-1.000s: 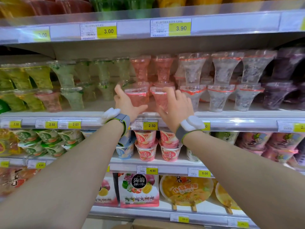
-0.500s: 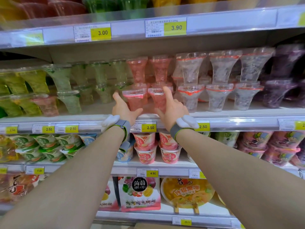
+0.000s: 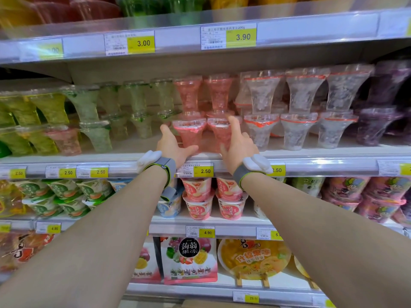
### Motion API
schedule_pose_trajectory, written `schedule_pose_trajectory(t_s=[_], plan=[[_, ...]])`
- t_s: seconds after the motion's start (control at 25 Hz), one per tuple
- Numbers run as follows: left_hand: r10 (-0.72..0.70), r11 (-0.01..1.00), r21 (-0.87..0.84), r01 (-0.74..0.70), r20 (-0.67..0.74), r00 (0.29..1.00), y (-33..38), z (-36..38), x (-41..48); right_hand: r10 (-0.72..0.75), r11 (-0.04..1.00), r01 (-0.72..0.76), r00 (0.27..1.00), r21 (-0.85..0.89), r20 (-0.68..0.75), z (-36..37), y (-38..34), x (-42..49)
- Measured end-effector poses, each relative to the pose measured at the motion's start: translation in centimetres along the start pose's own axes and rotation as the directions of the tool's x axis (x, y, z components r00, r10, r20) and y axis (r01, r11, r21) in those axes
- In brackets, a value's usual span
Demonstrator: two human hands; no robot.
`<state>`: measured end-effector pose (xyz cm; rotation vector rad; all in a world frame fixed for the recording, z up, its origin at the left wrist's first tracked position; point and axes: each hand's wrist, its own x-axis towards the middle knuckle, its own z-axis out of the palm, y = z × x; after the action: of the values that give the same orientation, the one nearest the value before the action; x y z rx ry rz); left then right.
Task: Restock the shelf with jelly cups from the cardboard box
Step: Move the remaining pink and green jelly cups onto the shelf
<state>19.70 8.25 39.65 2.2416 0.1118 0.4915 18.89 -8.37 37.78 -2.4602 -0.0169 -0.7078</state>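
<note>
Head view, looking up at a stocked shelf (image 3: pixel 311 152). Left hand (image 3: pixel 171 145) cupped around the left pink jelly cup (image 3: pixel 189 134), thumb under its base, grip half closed on it. Right hand (image 3: pixel 238 145) wrapped round the right pink jelly cup (image 3: pixel 219 135), index finger up along its side. Both cups standing side by side, touching, at the shelf's front edge above a 2.50 price tag (image 3: pixel 200 171). Grey wristbands (image 3: pixel 165 167) on both wrists.
</note>
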Motion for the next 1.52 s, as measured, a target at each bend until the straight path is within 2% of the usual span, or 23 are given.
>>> schedule_pose_trajectory(t_s=[0.56,0.72,0.84,0.96,1.04,1.24,1.52], plan=[[0.015,0.998,0.061,-0.015,-0.007,1.000,-0.3,0.2,-0.8,-0.057,0.998,0.056,0.998,-0.026,-0.026,-0.4,0.5,-1.2],[0.004,1.000,-0.002,-0.004,-0.022,1.000,-0.5,0.4,-1.8,-0.114,0.991,0.108,0.991,-0.079,-0.073,-0.4,0.9,-1.6],[0.121,0.993,0.021,-0.119,-0.150,0.981,-0.8,0.5,-2.8,-0.173,0.977,0.152,0.974,-0.148,-0.145,-0.4,1.0,-2.4],[0.298,0.953,0.150,-0.265,-0.282,0.912,-1.5,0.8,-3.9,-0.268,0.952,0.221,0.936,-0.209,-0.229,-0.1,1.2,-3.3],[0.298,0.951,0.162,-0.263,-0.250,0.921,-1.9,1.0,-5.1,-0.321,0.940,0.282,0.922,-0.191,-0.218,0.1,1.5,-4.1],[0.251,0.953,0.199,-0.230,-0.086,0.964,-4.4,1.9,-8.1,-0.314,0.949,0.313,0.948,-0.029,-0.045,1.5,2.4,-7.3],[0.194,0.943,0.261,-0.208,0.080,0.978,-10.4,4.8,-12.9,-0.309,0.948,0.317,0.938,-0.033,0.156,4.8,5.0,-12.4]])
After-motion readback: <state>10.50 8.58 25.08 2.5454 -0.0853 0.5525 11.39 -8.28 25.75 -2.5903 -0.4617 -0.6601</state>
